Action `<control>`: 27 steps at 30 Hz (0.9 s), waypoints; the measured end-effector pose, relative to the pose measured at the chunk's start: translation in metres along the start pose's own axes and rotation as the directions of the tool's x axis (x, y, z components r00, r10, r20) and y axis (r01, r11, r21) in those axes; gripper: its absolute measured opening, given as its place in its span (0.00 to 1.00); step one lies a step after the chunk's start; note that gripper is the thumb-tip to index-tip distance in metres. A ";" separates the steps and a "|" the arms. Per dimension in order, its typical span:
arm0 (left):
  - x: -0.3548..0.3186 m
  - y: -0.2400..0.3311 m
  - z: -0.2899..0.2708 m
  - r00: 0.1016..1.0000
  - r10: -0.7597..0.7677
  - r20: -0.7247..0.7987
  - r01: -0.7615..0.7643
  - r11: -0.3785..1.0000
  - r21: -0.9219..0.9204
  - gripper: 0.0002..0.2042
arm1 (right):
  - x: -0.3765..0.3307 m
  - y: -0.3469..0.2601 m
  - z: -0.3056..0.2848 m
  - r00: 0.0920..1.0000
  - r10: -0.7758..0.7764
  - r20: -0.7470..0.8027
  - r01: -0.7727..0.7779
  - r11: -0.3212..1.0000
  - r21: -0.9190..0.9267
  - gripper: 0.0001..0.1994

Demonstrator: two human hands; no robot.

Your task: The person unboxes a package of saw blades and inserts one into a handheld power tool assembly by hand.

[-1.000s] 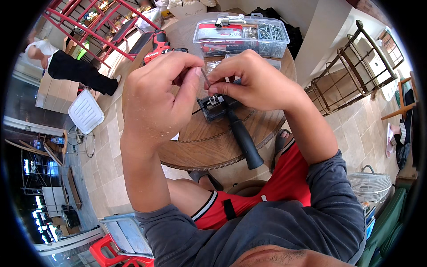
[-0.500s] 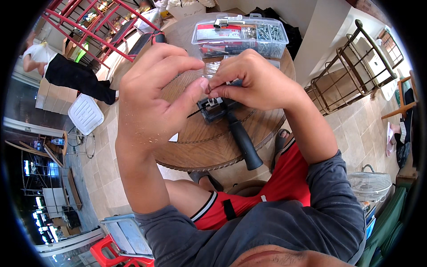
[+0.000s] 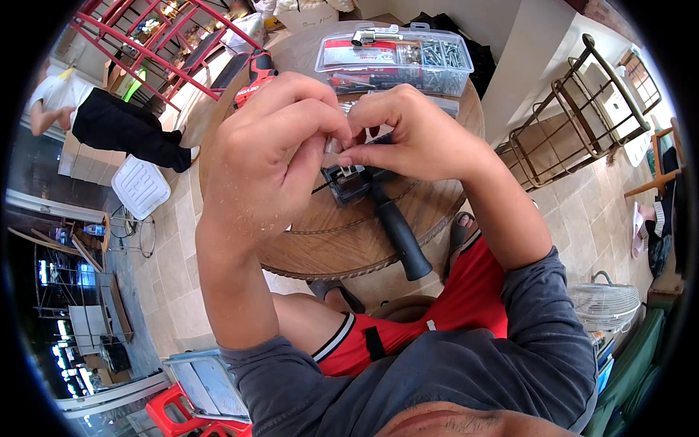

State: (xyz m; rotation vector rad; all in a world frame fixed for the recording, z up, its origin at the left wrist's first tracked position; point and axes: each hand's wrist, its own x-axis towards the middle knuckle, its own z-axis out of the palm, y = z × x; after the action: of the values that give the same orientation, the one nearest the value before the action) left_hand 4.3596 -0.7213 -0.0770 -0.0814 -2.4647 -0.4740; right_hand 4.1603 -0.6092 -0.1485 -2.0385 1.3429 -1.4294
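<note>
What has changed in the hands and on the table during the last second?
The left hand rose slightly and curled closer to the right hand; their fingertips pinch a small part, too small to identify, throughout. The camera view shifted a little. The black-handled tool, the clear screw box and the round wooden table stayed in place.

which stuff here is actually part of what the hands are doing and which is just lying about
In use: left hand and right hand, fingertips pinching a small part I cannot make out; dark tool on the round wooden table right beneath.

Lying about: clear screw organiser box, red power drill, white lid on the floor.
</note>
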 end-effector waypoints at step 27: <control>-0.003 0.006 -0.003 0.999 -0.007 0.037 0.010 0.996 -0.083 0.10 | -0.002 -0.012 -0.001 0.996 0.067 0.065 -0.068 0.998 0.002 0.09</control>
State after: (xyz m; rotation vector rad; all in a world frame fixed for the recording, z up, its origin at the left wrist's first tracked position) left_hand 4.3648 -0.7171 -0.0747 -0.1149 -2.4817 -0.5842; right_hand 4.1655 -0.6012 -0.1413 -1.9995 1.3678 -1.3247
